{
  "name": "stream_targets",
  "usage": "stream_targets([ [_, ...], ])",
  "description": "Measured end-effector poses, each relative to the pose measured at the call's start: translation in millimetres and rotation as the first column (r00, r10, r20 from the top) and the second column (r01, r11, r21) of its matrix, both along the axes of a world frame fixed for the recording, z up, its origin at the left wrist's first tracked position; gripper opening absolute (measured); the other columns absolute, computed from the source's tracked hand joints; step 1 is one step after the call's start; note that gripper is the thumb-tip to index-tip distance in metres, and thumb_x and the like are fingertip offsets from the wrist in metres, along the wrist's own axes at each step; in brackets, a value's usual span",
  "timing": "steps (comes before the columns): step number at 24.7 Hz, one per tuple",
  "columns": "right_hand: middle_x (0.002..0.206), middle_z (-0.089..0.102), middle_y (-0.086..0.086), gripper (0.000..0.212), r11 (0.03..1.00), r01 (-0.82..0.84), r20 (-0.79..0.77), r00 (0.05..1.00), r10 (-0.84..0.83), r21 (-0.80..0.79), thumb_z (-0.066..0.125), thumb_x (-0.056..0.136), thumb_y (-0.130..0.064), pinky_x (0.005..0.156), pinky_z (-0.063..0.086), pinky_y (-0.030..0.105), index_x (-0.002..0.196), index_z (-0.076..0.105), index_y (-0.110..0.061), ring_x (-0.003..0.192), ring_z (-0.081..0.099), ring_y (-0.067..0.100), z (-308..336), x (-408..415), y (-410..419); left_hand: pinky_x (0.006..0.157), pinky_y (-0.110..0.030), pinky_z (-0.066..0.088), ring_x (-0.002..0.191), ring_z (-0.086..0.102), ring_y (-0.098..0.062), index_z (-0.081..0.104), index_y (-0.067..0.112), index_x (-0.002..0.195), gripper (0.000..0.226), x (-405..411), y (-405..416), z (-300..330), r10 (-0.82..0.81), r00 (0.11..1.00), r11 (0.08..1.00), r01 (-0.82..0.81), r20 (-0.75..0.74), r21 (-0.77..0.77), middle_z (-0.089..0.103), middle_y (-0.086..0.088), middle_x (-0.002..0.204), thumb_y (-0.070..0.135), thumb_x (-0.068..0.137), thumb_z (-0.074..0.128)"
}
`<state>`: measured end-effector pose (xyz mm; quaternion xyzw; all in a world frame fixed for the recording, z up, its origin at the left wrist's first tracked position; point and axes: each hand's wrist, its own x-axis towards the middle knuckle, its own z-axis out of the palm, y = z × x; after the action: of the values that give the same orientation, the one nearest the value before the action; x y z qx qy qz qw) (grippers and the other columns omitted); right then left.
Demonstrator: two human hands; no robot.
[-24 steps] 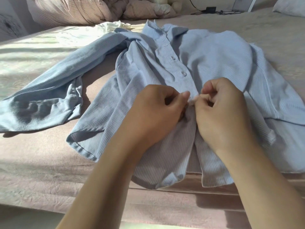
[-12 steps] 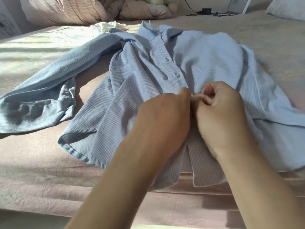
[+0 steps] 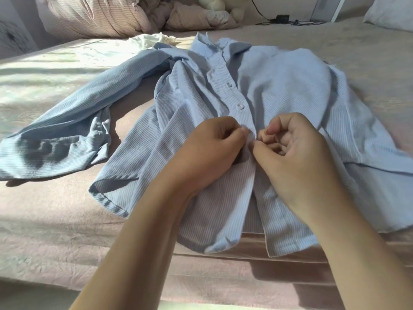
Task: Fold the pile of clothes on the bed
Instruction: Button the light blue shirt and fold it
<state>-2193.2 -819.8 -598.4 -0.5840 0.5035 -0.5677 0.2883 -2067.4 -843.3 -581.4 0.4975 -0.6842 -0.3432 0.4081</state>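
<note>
Blue striped shirt (image 3: 279, 86) lies front-up on the bed (image 3: 55, 231), collar at twelve o'clock. Left hand (image 3: 210, 153) and right hand (image 3: 297, 157) meet at its centre, each pinching the button placket; one sleeve trails toward nine o'clock.

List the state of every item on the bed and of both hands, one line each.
Blue striped shirt: spread face up, upper buttons fastened, bottom still open.
Left sleeve of it: stretched out flat, unfolded.
Left hand: pinching the placket.
Right hand: pinching the placket opposite.
White garment: crumpled, unfolded.
Duvet: bunched up.
</note>
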Motion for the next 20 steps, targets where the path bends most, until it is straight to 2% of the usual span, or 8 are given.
stream_targets([
  [3,0.073,0.058,-0.002,0.034,1.000,-0.005,-0.040,0.999,0.004,-0.028,0.066,0.081,-0.004,0.066,0.048,0.028,0.073,0.045,-0.029,0.061,0.053,0.010,-0.1,-2.1,2.3,0.048,-0.023,0.028,0.044,0.032,-0.006,0.053,0.005,0.066,0.033,1.5,-0.1,-0.9,-0.037,0.999,0.999,0.038,-0.020,0.023,0.042,0.005,0.049,0.021,0.095,0.052],
  [5,0.073,0.059,0.000,0.033,0.999,0.008,-0.067,0.998,-0.011,-0.049,0.064,0.080,-0.001,0.069,0.051,0.036,0.072,0.045,-0.026,0.065,0.056,0.019,0.7,-2.0,2.9,0.049,-0.024,0.029,0.048,0.034,-0.008,0.055,-0.005,0.074,0.032,2.1,1.2,-1.8,-0.059,0.998,0.998,0.060,-0.028,0.017,0.043,0.001,0.052,0.019,0.096,0.051],
  [7,0.072,0.058,0.003,0.028,0.997,0.019,-0.103,0.994,-0.026,-0.073,0.061,0.080,-0.001,0.069,0.050,0.042,0.074,0.043,-0.021,0.064,0.055,0.023,0.3,-1.4,3.1,0.049,-0.021,0.030,0.048,0.035,-0.008,0.056,-0.005,0.075,0.030,2.4,2.4,-1.7,-0.084,0.995,0.996,0.085,-0.055,0.013,0.044,0.002,0.051,0.016,0.096,0.050],
  [10,0.070,0.057,0.005,0.023,0.993,0.064,-0.183,0.980,-0.081,-0.096,0.057,0.080,-0.001,0.058,0.044,0.032,0.075,0.040,-0.017,0.051,0.044,0.010,-0.4,1.1,1.9,0.052,-0.023,0.032,0.050,0.036,-0.009,0.057,-0.009,0.080,0.030,2.9,2.8,-0.9,-0.122,0.991,0.992,0.122,-0.050,0.007,0.045,0.003,0.051,0.014,0.097,0.049],
  [12,0.066,0.054,0.000,0.023,0.992,0.087,-0.208,0.973,-0.104,-0.092,0.057,0.080,-0.002,0.054,0.039,0.025,0.074,0.041,-0.018,0.050,0.043,0.007,0.7,1.5,-0.1,0.055,-0.025,0.032,0.052,0.037,-0.010,0.056,-0.009,0.080,0.030,2.1,3.8,-0.8,-0.144,0.989,0.990,0.144,-0.034,-0.001,0.044,0.001,0.053,0.014,0.098,0.049],
  [16,0.070,0.058,-0.008,0.026,1.000,0.007,0.056,0.998,-0.005,-0.023,0.064,0.082,-0.002,0.061,0.043,0.017,0.077,0.051,-0.025,0.058,0.052,0.000,2.9,-3.1,-1.3,0.045,-0.010,0.030,0.042,0.035,0.000,0.053,0.007,0.073,0.028,2.3,4.9,1.4,-0.178,0.977,0.983,0.182,-0.119,0.028,0.043,0.006,0.049,0.011,0.099,0.046],
  [18,0.073,0.060,-0.005,0.024,1.000,-0.012,0.086,0.996,0.014,-0.022,0.066,0.084,-0.005,0.066,0.047,0.018,0.079,0.053,-0.024,0.063,0.056,0.003,1.9,-4.3,-2.2,0.044,-0.009,0.029,0.041,0.034,0.000,0.053,0.006,0.075,0.026,2.2,4.4,0.3,-0.183,0.976,0.982,0.187,-0.122,0.023,0.043,0.005,0.049,0.011,0.099,0.046],
  [20,0.073,0.061,-0.004,0.025,0.999,-0.037,0.086,0.995,0.039,-0.028,0.065,0.085,-0.004,0.071,0.049,0.024,0.077,0.053,-0.024,0.068,0.058,0.008,1.5,-4.5,-3.4,0.045,-0.009,0.030,0.042,0.035,0.000,0.054,0.004,0.077,0.025,2.3,4.1,-1.3,-0.190,0.974,0.981,0.192,-0.120,0.010,0.044,0.007,0.049,0.012,0.099,0.046],
])
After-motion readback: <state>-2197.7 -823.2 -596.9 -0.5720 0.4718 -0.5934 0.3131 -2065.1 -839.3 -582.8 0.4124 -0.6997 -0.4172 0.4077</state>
